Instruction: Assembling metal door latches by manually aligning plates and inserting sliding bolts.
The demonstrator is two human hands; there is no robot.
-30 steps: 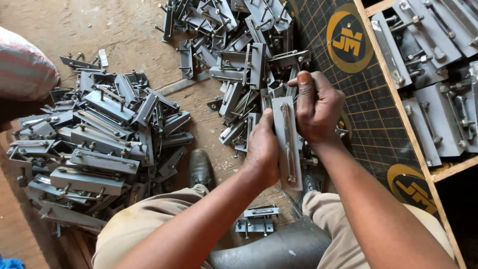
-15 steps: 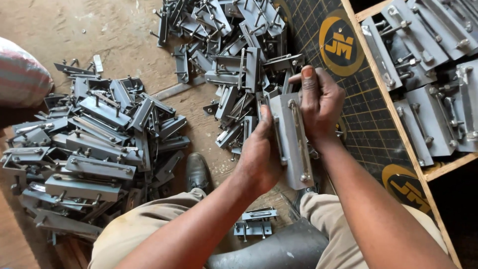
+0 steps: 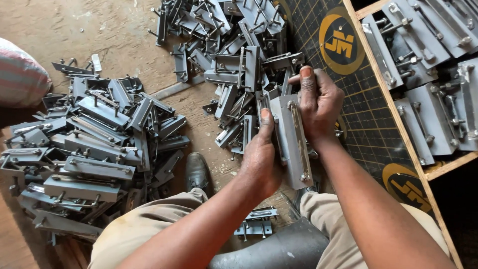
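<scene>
We look down on our own two bare hands, both gripping one long grey metal plate (image 3: 294,142) that has a bolt rod running along its face. Our left hand (image 3: 261,159) wraps the plate's left edge, fingers curled behind it and thumb stretched up along the front, so it is firmly closed around the piece. Our right hand (image 3: 318,102) clasps the upper right side, fingers folded over the edge and one fingertip pointing forward past the plate's top. The plate stands nearly upright between the hands, its lower end hanging toward our knees. Just beyond the fingertips lies a loose heap of similar metal parts (image 3: 234,55) on the dirt floor (image 3: 59,30). Well off to the left of the left hand sits a second, more tidily stacked pile of plates (image 3: 94,144). Below the left wrist a dark shoe (image 3: 197,172) shows. To the right of the right hand lies a black gridded mat (image 3: 368,109), and past it a wooden tray (image 3: 398,119) of finished assemblies.
</scene>
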